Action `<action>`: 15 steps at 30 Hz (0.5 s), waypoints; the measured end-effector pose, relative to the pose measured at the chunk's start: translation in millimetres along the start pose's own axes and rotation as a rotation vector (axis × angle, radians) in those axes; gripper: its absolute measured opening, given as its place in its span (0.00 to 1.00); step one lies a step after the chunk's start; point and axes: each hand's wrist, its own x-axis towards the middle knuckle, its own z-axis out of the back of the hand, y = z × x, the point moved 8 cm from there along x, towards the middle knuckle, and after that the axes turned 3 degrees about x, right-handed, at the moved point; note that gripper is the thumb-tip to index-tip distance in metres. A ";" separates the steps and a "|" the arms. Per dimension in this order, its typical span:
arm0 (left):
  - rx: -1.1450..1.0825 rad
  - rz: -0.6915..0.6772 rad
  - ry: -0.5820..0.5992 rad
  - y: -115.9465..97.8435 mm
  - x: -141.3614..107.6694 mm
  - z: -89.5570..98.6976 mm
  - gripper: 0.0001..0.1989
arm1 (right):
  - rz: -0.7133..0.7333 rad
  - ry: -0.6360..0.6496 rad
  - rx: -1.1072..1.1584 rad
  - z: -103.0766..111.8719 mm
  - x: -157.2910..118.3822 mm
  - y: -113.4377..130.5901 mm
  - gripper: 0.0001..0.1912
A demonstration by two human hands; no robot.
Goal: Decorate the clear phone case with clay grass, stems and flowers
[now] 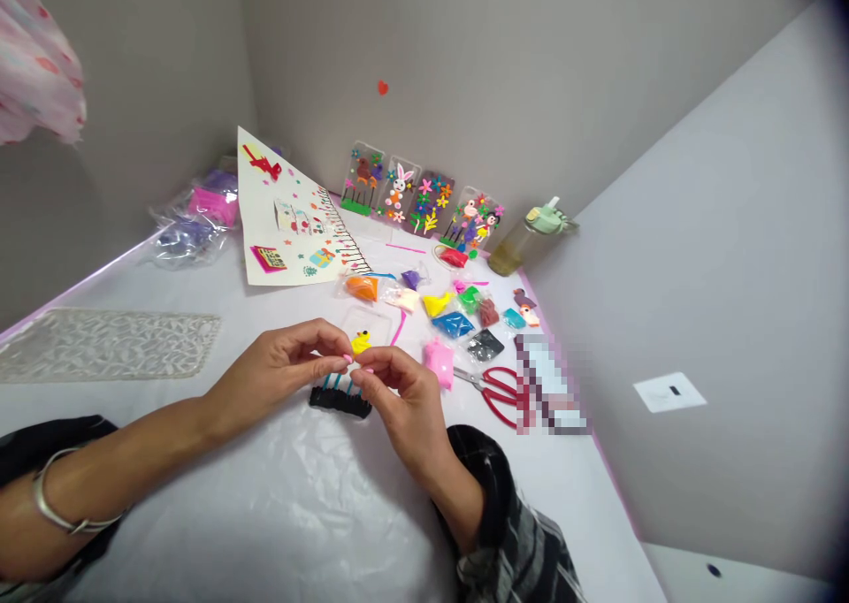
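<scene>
My left hand (292, 355) and my right hand (404, 395) meet fingertip to fingertip, each in a pinch. Small spots of pink show at the tips; whether these are nails or a bit of clay between the fingers I cannot make out. Just beneath lies a clear phone case (377, 320), partly hidden by my hands. On it sit a yellow clay duck (361, 342), thin teal strips (338, 380) and a black clay band (335, 400) along the near edge. A packet of pink clay (439, 364) rests just right of my right hand.
Packets of coloured clay, such as blue (454, 324) and orange (362, 287), lie beyond my hands. Red-handled scissors (497, 391) are at the right. Decorated cases (400, 187), a sticker-covered notebook (285, 223) and a bottle (521, 240) stand behind. A textured mat (112, 345) lies left.
</scene>
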 end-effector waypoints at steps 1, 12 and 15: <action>0.001 0.006 0.001 0.3 -0.8 -0.6 0.12 | 0.021 0.003 -0.022 -0.5 -0.4 0.7 0.11; -0.049 0.100 0.090 18.0 -4.2 -10.4 0.16 | 0.466 0.006 -0.347 -6.8 -14.3 24.0 0.08; -0.076 0.131 0.133 24.0 -3.1 -12.5 0.17 | 0.542 0.001 -0.445 -8.3 -17.7 27.3 0.09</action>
